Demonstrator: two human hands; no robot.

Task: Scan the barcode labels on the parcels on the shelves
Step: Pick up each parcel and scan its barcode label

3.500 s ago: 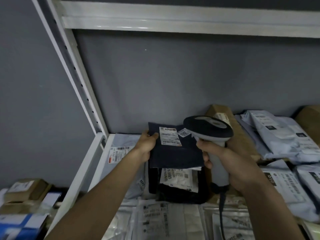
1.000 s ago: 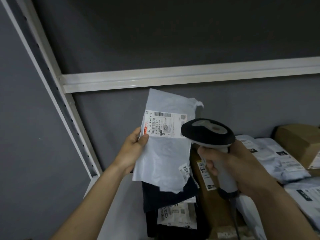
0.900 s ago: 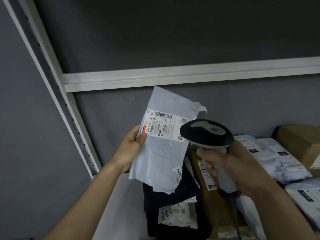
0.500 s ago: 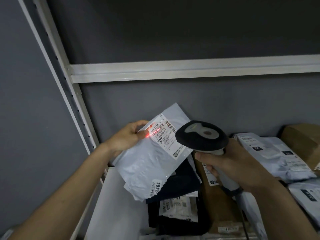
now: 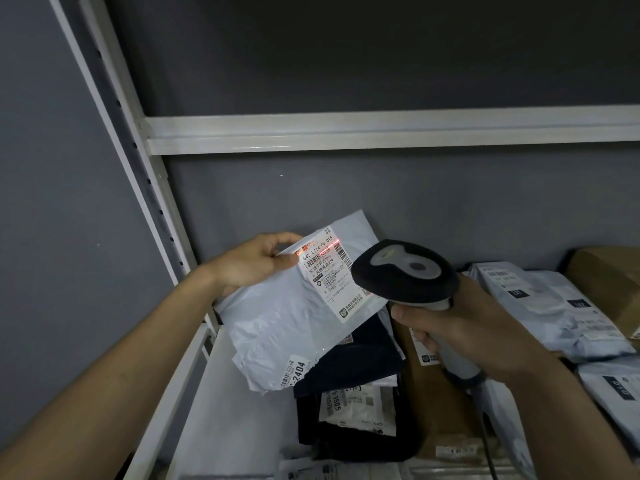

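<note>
Pale grey plastic made up the mailing bag (image 5: 284, 317) that the left hand (image 5: 258, 263) held up above the left end of the shelf (image 5: 235, 427), close to the white corner post (image 5: 145, 188). The left grip was clamped on the bag's upper left corner, thumb (image 5: 285, 261) pressed on the front face and the other fingers curled behind it. From that corner the bag hung tilted, its lower end drooping toward the shelf and overlapping a dark parcel (image 5: 349, 368) below it. A white label (image 5: 332, 275) sat just right of the thumb, and a red scan line (image 5: 320, 252) lay across the label's upper barcode. A second, smaller sticker (image 5: 297, 372) reading 2404 was on the bag's lower edge.

The right hand (image 5: 464, 330) had its grip wrapped shut around the handle of a barcode scanner (image 5: 405, 275), whose dark head pointed at the label and covered the label's right edge from this view. A cable (image 5: 486, 441) ran down from the handle's base.

On the shelf behind the right hand stood a brown cardboard box (image 5: 429, 410), and further toward the right end lay more grey bags (image 5: 540, 306) with another box (image 5: 609, 282) at the far right edge.
</note>
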